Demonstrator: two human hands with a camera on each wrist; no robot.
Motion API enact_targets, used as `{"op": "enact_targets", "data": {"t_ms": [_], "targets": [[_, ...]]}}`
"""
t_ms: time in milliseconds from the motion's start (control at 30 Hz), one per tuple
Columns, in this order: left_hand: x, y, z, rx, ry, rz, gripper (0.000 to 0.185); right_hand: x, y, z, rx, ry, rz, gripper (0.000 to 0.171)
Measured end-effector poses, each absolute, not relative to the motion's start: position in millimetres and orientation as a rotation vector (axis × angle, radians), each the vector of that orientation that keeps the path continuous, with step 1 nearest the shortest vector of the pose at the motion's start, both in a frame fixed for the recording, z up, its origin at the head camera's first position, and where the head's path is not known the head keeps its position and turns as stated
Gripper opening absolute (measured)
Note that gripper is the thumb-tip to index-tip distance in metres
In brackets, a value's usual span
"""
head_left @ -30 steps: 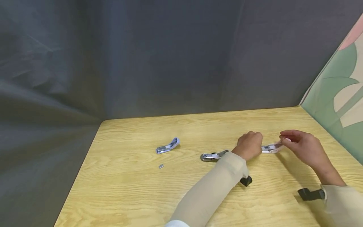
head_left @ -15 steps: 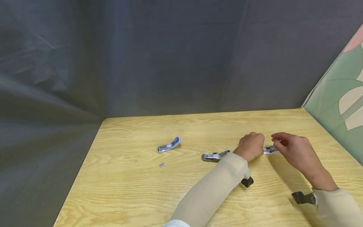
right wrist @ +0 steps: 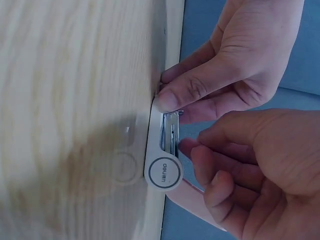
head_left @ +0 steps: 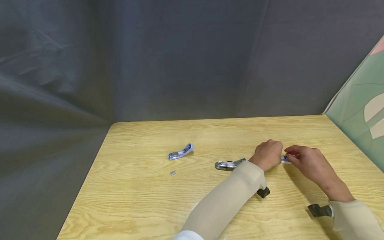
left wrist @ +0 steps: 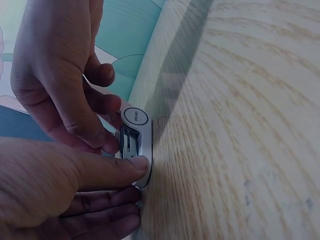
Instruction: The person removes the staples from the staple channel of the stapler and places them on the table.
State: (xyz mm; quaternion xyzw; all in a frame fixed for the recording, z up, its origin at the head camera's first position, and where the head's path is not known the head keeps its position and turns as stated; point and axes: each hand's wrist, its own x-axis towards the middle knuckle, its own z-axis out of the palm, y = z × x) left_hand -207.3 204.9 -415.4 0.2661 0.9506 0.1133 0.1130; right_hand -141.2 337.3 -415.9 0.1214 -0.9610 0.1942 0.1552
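Note:
A small white stapler [head_left: 285, 159] lies on the wooden table [head_left: 210, 206] between my two hands. My left hand [head_left: 268, 154] pinches its near end, with the thumb [left wrist: 134, 163] pressed on the white base [left wrist: 142, 135]. My right hand [head_left: 295, 157] curls over the far end. Its fingertips [right wrist: 192, 148] sit on the metal staple channel [right wrist: 170, 131] beside the round logo end [right wrist: 163, 172]. A pale pink cover piece [right wrist: 192, 200] lies under the right fingers. Most of the stapler is hidden in the head view.
A grey metal stapler part [head_left: 228, 164] lies just left of my left sleeve. Farther left are a blue stapler [head_left: 181, 153] and a small strip of staples [head_left: 172, 173]. Dark cloth hangs behind the table, and a green patterned panel [head_left: 357, 123] stands at the right.
My right hand has moved left and down toward the left hand, bringing the pale cover down onto the stapler. The left hand has stayed where it was.

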Motion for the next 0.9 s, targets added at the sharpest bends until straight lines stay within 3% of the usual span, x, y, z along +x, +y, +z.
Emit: {"op": "enact_targets", "data": {"t_ms": [900], "targets": [[-207.3,201.8,-416.8,0.845,2.819,0.332,0.020,-143.5,337.0,-417.5,0.306,-2.888,0.649,0.011]]}}
